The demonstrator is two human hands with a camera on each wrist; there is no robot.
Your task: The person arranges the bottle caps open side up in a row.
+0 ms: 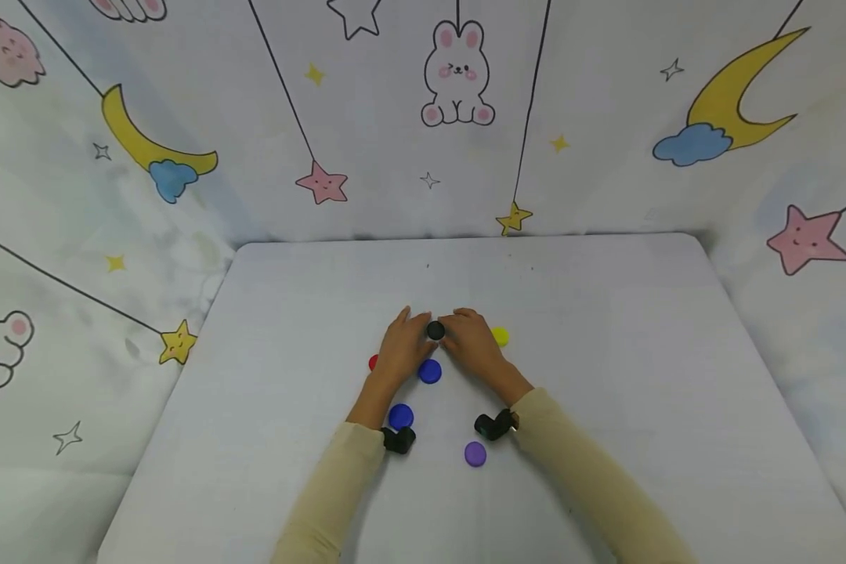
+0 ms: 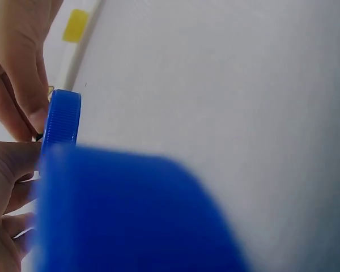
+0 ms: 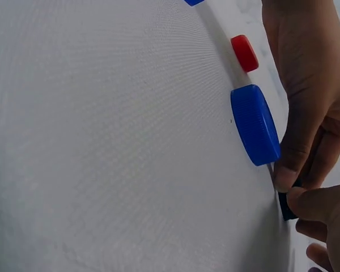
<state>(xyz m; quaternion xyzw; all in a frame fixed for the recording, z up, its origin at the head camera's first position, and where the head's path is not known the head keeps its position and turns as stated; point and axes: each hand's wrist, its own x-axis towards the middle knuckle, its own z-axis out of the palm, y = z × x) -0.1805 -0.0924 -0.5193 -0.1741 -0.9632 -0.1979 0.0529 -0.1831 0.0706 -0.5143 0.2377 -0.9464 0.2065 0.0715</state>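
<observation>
On the white table lies a small black bottle cap [image 1: 435, 330], with a hand at either side of it. My left hand [image 1: 403, 345] pinches its left edge between thumb and fingers. From the right, my right hand [image 1: 471, 338] does the same. In the right wrist view both thumbs meet at the black cap [image 3: 285, 207], which is partly covered by fingers. Just below the hands sits a blue bottle cap [image 1: 430, 371]. The left wrist view shows this blue cap [image 2: 62, 119] in front of the fingertips, almost hiding the black one.
Close to the left wrist is another blue cap [image 1: 400, 416]. A red cap [image 1: 373, 362] peeks out beside the left hand, and a yellow cap [image 1: 500, 337] lies past the right hand. Nearer the body is a purple cap [image 1: 475, 454]. Patterned cloth [image 1: 395, 117] stands behind the table.
</observation>
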